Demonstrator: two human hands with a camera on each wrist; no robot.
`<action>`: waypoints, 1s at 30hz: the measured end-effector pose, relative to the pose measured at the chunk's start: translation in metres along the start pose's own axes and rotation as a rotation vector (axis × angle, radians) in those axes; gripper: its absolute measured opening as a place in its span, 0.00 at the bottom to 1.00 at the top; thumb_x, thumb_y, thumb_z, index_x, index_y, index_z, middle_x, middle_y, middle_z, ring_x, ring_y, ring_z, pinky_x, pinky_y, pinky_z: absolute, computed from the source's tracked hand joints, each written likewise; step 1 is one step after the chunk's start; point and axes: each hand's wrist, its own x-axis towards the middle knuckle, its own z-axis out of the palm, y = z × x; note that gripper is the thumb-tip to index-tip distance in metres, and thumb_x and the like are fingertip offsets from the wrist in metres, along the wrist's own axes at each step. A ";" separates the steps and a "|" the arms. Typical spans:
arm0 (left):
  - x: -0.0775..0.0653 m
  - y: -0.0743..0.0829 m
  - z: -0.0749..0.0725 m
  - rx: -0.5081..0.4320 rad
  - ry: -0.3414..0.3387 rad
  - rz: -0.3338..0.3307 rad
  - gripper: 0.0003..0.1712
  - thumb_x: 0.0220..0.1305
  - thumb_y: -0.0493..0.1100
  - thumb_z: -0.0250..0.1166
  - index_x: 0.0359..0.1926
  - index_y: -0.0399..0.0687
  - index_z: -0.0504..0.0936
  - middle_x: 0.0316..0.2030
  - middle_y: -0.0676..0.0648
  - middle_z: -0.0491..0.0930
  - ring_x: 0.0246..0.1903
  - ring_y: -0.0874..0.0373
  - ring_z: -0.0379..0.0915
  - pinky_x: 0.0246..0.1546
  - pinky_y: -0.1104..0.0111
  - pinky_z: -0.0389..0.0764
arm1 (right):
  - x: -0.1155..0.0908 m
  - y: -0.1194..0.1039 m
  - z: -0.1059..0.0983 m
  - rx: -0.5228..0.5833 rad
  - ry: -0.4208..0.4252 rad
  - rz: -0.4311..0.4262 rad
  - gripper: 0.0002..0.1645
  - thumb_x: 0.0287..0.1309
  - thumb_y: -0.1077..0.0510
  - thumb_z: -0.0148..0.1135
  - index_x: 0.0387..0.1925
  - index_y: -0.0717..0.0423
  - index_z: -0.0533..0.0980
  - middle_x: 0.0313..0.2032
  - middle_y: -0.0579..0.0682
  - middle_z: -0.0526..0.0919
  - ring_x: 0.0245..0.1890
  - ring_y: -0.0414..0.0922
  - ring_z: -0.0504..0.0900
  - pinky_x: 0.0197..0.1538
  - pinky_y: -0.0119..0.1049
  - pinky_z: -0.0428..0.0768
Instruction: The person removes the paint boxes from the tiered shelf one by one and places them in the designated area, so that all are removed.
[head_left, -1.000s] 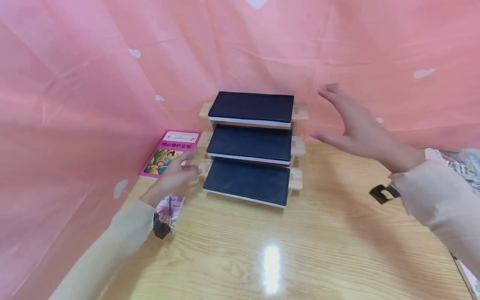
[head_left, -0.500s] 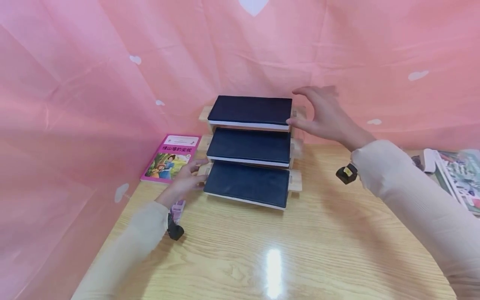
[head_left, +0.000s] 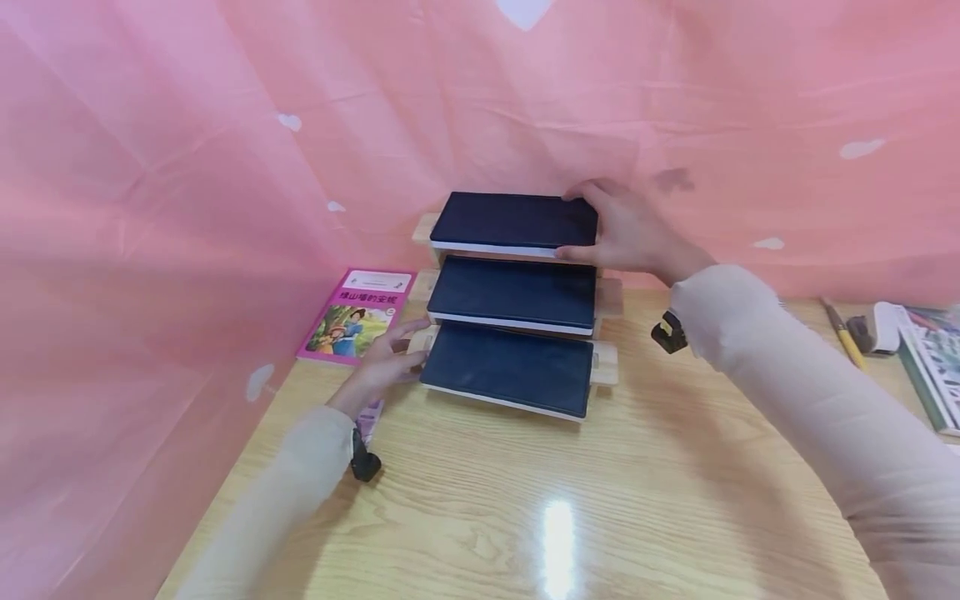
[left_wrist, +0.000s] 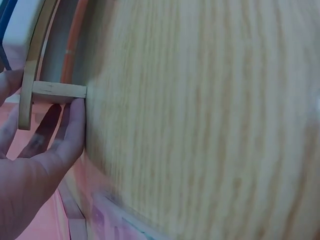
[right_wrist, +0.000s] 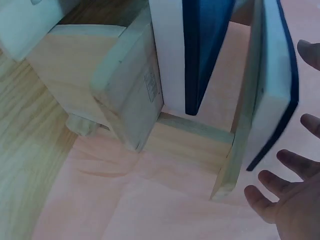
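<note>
A stepped wooden rack (head_left: 606, 367) bears three dark blue notebooks with white page edges: a top notebook (head_left: 510, 218), a middle notebook (head_left: 517, 292) and a bottom notebook (head_left: 510, 367). My left hand (head_left: 384, 365) holds the left end of the lowest step. In the left wrist view, its thumb (left_wrist: 11, 82) lies by the board while fingers (left_wrist: 75, 125) reach the crosspiece beneath. My right hand (head_left: 633, 229) spans the top notebook's right end, thumb at the front edge and fingers towards the back. The right wrist view shows its fingers (right_wrist: 292, 165) spread, with small gaps to that notebook.
A pink picture book (head_left: 352, 317) lies left of the rack, and a smaller purple booklet (head_left: 369, 419) is partly hidden by my left arm. Pink curtain (head_left: 337, 150) hangs behind and at left. At right lie a yellow-handled brush (head_left: 846, 337), a white object (head_left: 887, 327) and a book (head_left: 930, 358).
My right hand has moved left and down from the curtain to the top notebook's right end. My left hand has come right from over the picture book to the rack's lowest step.
</note>
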 end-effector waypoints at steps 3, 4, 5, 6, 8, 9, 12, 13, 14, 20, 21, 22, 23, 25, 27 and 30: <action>-0.001 0.001 0.000 0.012 0.013 -0.005 0.28 0.57 0.39 0.62 0.54 0.75 0.72 0.64 0.48 0.56 0.59 0.49 0.59 0.44 0.59 0.78 | 0.007 -0.001 0.004 -0.059 -0.032 0.012 0.49 0.37 0.29 0.62 0.57 0.54 0.64 0.59 0.56 0.64 0.57 0.54 0.62 0.61 0.53 0.59; -0.002 0.002 0.000 0.018 0.021 -0.003 0.28 0.57 0.40 0.62 0.54 0.75 0.72 0.64 0.49 0.57 0.59 0.50 0.59 0.44 0.59 0.78 | 0.010 -0.001 0.005 -0.071 -0.042 0.015 0.49 0.37 0.28 0.61 0.57 0.53 0.65 0.59 0.56 0.64 0.59 0.55 0.60 0.62 0.54 0.59; -0.003 0.003 0.000 0.021 0.026 0.000 0.27 0.57 0.40 0.62 0.54 0.75 0.72 0.64 0.49 0.58 0.58 0.49 0.61 0.44 0.59 0.78 | 0.013 -0.001 0.007 -0.074 -0.051 0.020 0.48 0.37 0.28 0.61 0.56 0.53 0.65 0.59 0.55 0.64 0.58 0.54 0.60 0.61 0.54 0.59; -0.004 0.003 -0.001 0.016 0.032 -0.001 0.27 0.57 0.39 0.62 0.54 0.75 0.73 0.63 0.48 0.59 0.56 0.49 0.64 0.44 0.59 0.78 | 0.015 -0.001 0.008 -0.072 -0.053 0.019 0.47 0.37 0.28 0.61 0.54 0.53 0.66 0.58 0.55 0.65 0.57 0.54 0.61 0.61 0.54 0.60; -0.005 0.003 -0.001 0.011 0.035 -0.002 0.28 0.57 0.39 0.62 0.54 0.75 0.72 0.62 0.48 0.60 0.53 0.49 0.67 0.44 0.58 0.78 | 0.019 0.000 0.010 -0.063 -0.061 0.015 0.45 0.36 0.27 0.61 0.50 0.52 0.67 0.55 0.54 0.67 0.54 0.53 0.63 0.59 0.52 0.62; -0.006 0.003 -0.001 0.007 0.036 -0.006 0.28 0.57 0.39 0.62 0.54 0.74 0.72 0.62 0.47 0.61 0.53 0.49 0.68 0.44 0.58 0.78 | 0.021 0.000 0.011 -0.058 -0.066 0.013 0.44 0.35 0.27 0.61 0.49 0.52 0.68 0.53 0.54 0.68 0.52 0.52 0.63 0.57 0.51 0.63; -0.004 0.003 0.001 0.007 0.022 -0.015 0.28 0.57 0.40 0.62 0.55 0.75 0.72 0.63 0.49 0.59 0.57 0.49 0.63 0.45 0.58 0.78 | 0.021 0.003 0.011 -0.041 -0.084 0.026 0.43 0.34 0.27 0.62 0.46 0.52 0.68 0.49 0.53 0.69 0.48 0.51 0.64 0.54 0.48 0.65; -0.004 0.003 0.002 0.009 0.017 -0.016 0.28 0.57 0.40 0.63 0.55 0.76 0.72 0.64 0.50 0.58 0.59 0.49 0.60 0.45 0.58 0.78 | 0.021 0.004 0.011 -0.038 -0.090 0.034 0.43 0.34 0.27 0.62 0.45 0.51 0.67 0.48 0.53 0.69 0.48 0.51 0.64 0.53 0.48 0.65; -0.003 0.003 0.003 0.008 0.012 -0.014 0.28 0.57 0.41 0.63 0.54 0.76 0.72 0.64 0.50 0.57 0.59 0.49 0.59 0.45 0.59 0.78 | 0.021 0.005 0.010 -0.034 -0.095 0.042 0.43 0.34 0.27 0.62 0.45 0.51 0.67 0.47 0.52 0.70 0.47 0.51 0.64 0.52 0.47 0.66; 0.002 0.005 0.007 -0.013 -0.008 0.011 0.28 0.57 0.39 0.62 0.55 0.73 0.72 0.63 0.48 0.57 0.53 0.48 0.67 0.43 0.60 0.79 | 0.021 0.011 0.008 -0.019 -0.091 0.057 0.43 0.33 0.27 0.63 0.44 0.52 0.67 0.43 0.53 0.71 0.43 0.50 0.65 0.46 0.44 0.66; 0.002 0.005 0.007 -0.014 -0.006 0.011 0.28 0.57 0.39 0.62 0.56 0.72 0.72 0.64 0.48 0.57 0.52 0.48 0.68 0.43 0.60 0.79 | 0.021 0.012 0.008 -0.019 -0.089 0.053 0.43 0.33 0.28 0.63 0.44 0.52 0.67 0.42 0.53 0.72 0.43 0.50 0.65 0.46 0.43 0.66; 0.001 0.005 0.008 -0.016 -0.005 0.009 0.28 0.57 0.39 0.62 0.56 0.72 0.71 0.64 0.47 0.56 0.53 0.49 0.67 0.44 0.60 0.79 | 0.021 0.013 0.008 -0.014 -0.088 0.049 0.43 0.32 0.28 0.64 0.44 0.52 0.67 0.42 0.52 0.72 0.43 0.50 0.65 0.46 0.43 0.66; 0.001 0.006 0.008 -0.018 -0.001 0.002 0.28 0.57 0.38 0.62 0.56 0.72 0.72 0.64 0.48 0.55 0.54 0.49 0.66 0.44 0.60 0.79 | 0.021 0.013 0.008 -0.013 -0.087 0.044 0.43 0.32 0.28 0.64 0.44 0.51 0.67 0.42 0.52 0.72 0.43 0.50 0.65 0.45 0.43 0.66; 0.000 0.006 0.008 -0.023 0.002 -0.010 0.29 0.57 0.38 0.62 0.56 0.72 0.72 0.65 0.48 0.55 0.54 0.49 0.66 0.44 0.60 0.78 | 0.021 0.013 0.009 -0.006 -0.091 0.042 0.42 0.31 0.28 0.65 0.44 0.50 0.67 0.42 0.51 0.71 0.44 0.50 0.65 0.46 0.43 0.66; -0.001 0.007 0.009 -0.025 0.009 -0.018 0.28 0.57 0.37 0.62 0.55 0.74 0.72 0.64 0.48 0.56 0.54 0.50 0.66 0.44 0.60 0.78 | 0.019 0.013 0.009 0.002 -0.096 0.044 0.42 0.30 0.29 0.66 0.43 0.49 0.67 0.43 0.51 0.71 0.47 0.51 0.63 0.48 0.45 0.65; -0.003 0.007 0.007 -0.018 0.009 -0.012 0.28 0.58 0.37 0.61 0.55 0.74 0.72 0.63 0.50 0.59 0.53 0.50 0.67 0.44 0.60 0.78 | 0.017 0.011 0.009 0.014 -0.117 0.063 0.41 0.30 0.30 0.68 0.44 0.46 0.66 0.48 0.51 0.70 0.53 0.54 0.59 0.53 0.50 0.63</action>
